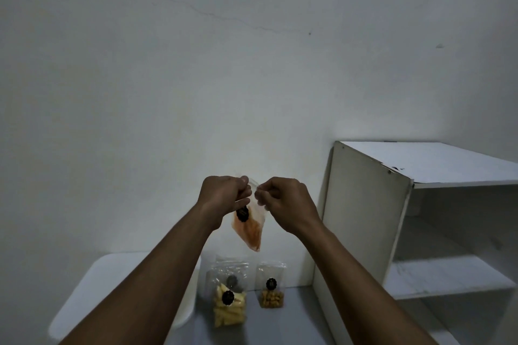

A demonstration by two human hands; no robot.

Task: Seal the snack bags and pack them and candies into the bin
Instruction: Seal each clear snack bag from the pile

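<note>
Orange snack bag [248,228] between both hands [224,194] [287,203]

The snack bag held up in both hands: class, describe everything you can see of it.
The orange snack bag is a small clear plastic pouch, orange-red pieces in its lower part, a round black sticker on its front. It hangs tilted in the air, above the table. The left hand and right hand pinch its top edge; nothing else touches it. Whether its top is sealed cannot be told.
</note>
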